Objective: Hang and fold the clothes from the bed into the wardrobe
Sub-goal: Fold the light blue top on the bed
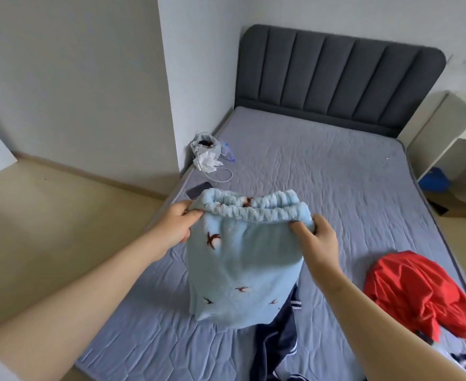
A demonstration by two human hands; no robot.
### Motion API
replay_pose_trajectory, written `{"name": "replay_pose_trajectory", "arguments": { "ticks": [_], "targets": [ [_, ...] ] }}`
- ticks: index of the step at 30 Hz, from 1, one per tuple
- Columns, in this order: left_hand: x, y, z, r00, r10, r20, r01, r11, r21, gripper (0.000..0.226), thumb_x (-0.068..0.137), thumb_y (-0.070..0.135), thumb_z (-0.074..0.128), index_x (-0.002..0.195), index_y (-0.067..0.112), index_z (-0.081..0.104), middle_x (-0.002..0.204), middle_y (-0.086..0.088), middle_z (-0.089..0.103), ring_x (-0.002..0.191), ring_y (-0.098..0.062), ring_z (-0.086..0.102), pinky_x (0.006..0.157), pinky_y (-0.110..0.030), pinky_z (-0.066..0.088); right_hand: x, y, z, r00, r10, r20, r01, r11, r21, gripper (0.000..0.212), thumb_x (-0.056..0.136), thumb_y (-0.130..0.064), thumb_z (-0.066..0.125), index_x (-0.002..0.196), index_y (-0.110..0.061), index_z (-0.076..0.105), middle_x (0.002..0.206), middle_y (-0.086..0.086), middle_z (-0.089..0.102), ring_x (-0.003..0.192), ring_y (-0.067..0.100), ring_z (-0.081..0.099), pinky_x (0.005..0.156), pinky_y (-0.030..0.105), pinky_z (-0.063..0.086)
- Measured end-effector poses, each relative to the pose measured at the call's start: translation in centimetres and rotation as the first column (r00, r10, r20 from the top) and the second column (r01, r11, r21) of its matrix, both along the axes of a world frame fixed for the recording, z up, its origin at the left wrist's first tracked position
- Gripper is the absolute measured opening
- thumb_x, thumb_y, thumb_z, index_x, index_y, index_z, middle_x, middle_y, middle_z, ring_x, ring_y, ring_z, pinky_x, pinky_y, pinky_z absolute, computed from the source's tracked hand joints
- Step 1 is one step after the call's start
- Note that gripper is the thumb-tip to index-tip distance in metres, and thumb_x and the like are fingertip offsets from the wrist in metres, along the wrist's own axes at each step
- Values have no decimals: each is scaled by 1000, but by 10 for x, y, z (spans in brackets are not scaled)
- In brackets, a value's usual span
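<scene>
Containers first: there's a small bag (205,145) sitting at the bed's (322,166) left edge, open at the top, with something dark inside (can't tell what) and a crumpled white tissue (207,162) spilling out the front. A white cable (222,176) loops on the mattress just beside it, and a dark phone (199,189) lies a bit nearer. Over on the right of the bed there's a white shelf (446,138) with a blue thing (434,180) tucked in its lower opening.

Now the pants (243,265): light blue, fuzzy fleece, with little brown-and-white star-ish motifs scattered over them. They're held up over the middle of the bed by the gathered elastic waistband, which gapes open at the top, and the rest hangs down folded narrow.

The left hand (177,224) pinches the waistband's left end, thumb on the near side. The right hand (318,237) grips the right end, fingers curled over the band. The hands are apart, one at each end.

Under the hanging hem lies a navy garment (278,339) with white stripes, and a red one (419,290) is heaped near the right edge.
</scene>
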State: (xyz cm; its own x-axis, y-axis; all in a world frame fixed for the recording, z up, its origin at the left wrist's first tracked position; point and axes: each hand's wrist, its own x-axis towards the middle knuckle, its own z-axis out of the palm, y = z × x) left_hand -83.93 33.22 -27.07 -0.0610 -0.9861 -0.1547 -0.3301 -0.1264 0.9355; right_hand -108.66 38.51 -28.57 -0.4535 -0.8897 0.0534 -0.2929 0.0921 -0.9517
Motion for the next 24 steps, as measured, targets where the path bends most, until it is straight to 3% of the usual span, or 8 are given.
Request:
{"name": "replay_pose_trajectory", "arguments": {
  "ticks": [3, 7, 12, 16, 18, 20, 21, 24],
  "targets": [
    [0, -26, -43, 998, -24, 55, 17, 991, 134, 14, 96, 18, 45, 85, 20, 54, 47, -3, 46, 30, -4, 41, 42, -20, 31, 4, -17, -45, 999, -38, -3, 38, 991, 131, 27, 79, -23, 64, 67, -11, 44, 58, -5, 42, 53, 10, 37, 51, 28, 30],
    [-7, -73, -100, 999, 26, 43, -37, 961, 273, 10, 97, 23, 44, 94, 21, 52, 71, -3, 58, 36, 0, 54, 35, -15, 40, 13, -57, -102, 994, -93, -57, 105, 954, 282, 27, 80, -30, 63, 77, -7, 50, 65, 0, 50, 58, 16, 45, 54, 30, 35],
    [-14, -135, -165, 999, 47, -20, -30, 856, 516, 11, 98, 18, 42, 106, 14, 48, 85, -7, 59, 42, -11, 63, 39, -23, 51, 13, -114, -168, 984, -80, -159, 145, 879, 455, 23, 86, -35, 60, 76, -17, 50, 72, 5, 60, 60, 19, 53, 50, 29, 37],
    [-21, -177, -207, 996, 88, 21, -86, 847, 524, 16, 98, 15, 42, 111, 10, 49, 98, -14, 62, 56, -17, 64, 43, -25, 54, 12, -161, -206, 993, -96, -69, 118, 843, 524, 12, 88, -26, 59, 84, -15, 56, 80, 7, 65, 74, 23, 62, 56, 27, 42],
    [-24, -202, -223, 985, 156, -71, -103, 870, 483, 25, 97, 13, 43, 123, 12, 44, 117, -14, 57, 74, -20, 64, 59, -30, 58, 12, -184, -217, 993, -120, 15, 98, 874, 476, 25, 91, -24, 56, 113, -13, 55, 96, -3, 62, 85, 16, 61, 62, 23, 43],
    [-23, -222, -240, 989, 102, -108, -44, 896, 441, 53, 96, 14, 48, 142, 24, 23, 142, -5, 38, 106, -22, 56, 87, -41, 52, 13, -201, -227, 989, -97, 109, 37, 889, 456, 59, 93, -23, 55, 144, -21, 27, 130, -6, 42, 116, 16, 48, 88, 26, 41],
    [-23, -226, -249, 996, 28, -88, 14, 899, 438, 66, 95, 15, 49, 147, 29, 10, 150, 0, 26, 120, -22, 48, 97, -44, 46, 15, -204, -235, 992, -73, 105, 14, 880, 475, 68, 92, -21, 55, 148, -24, 16, 146, -6, 29, 129, 17, 37, 96, 31, 37],
    [-24, -212, -285, 951, -306, 39, 256, 855, 451, 73, 95, 16, 51, 149, 27, 3, 156, 1, 11, 140, -20, 23, 111, -36, 29, 26, -191, -267, 999, 39, 30, -50, 813, 580, 70, 93, -17, 52, 149, -26, 13, 156, -6, 9, 121, 14, 38, 82, 26, 40]
  ]
}}
